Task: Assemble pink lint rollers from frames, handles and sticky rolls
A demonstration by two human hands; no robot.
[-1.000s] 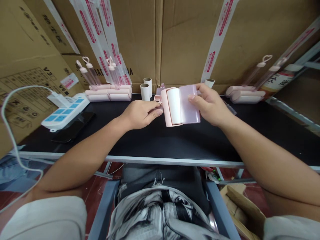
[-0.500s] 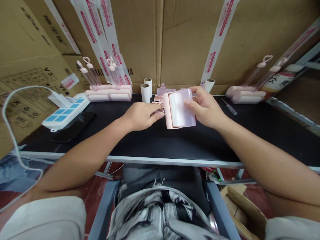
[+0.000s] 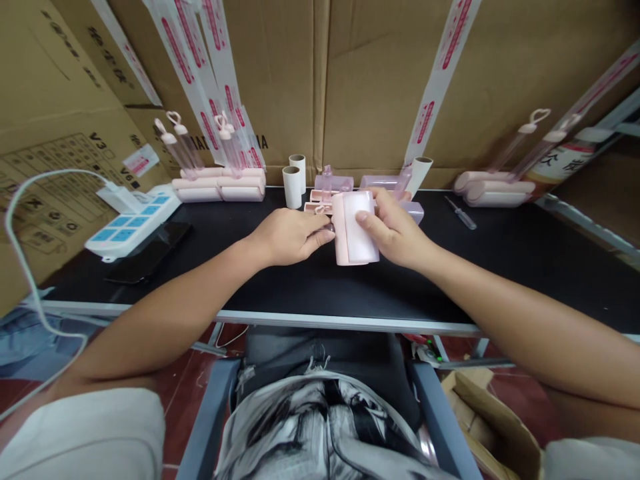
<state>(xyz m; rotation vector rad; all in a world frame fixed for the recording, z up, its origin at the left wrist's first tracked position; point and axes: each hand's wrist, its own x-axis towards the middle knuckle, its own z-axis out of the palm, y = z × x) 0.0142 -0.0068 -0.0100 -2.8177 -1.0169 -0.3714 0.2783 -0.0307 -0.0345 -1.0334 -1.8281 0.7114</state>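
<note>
My left hand (image 3: 293, 235) is closed around the handle end of a pink lint roller (image 3: 341, 230), and most of that handle is hidden by the fingers. Over the white roll sits a translucent lilac cover (image 3: 367, 243). My right hand (image 3: 397, 230) grips this cover from the right, thumb across its front. The roller is held above the black table, in front of loose pink holder parts (image 3: 317, 208) and lilac covers (image 3: 336, 183). White paper rolls (image 3: 293, 188) stand just behind my left hand.
Lint rollers (image 3: 243, 187) with upright clear handles stand at the back left, and more (image 3: 500, 192) at the back right. A screwdriver (image 3: 464, 217) lies right of my right hand. On the left are a power strip (image 3: 131, 223) and a phone (image 3: 150, 253). Cardboard (image 3: 375, 87) walls the back.
The lilac cover has slid left over the roll, closing up against the pink part. My right hand has moved left with it, uncovering lilac covers behind.
</note>
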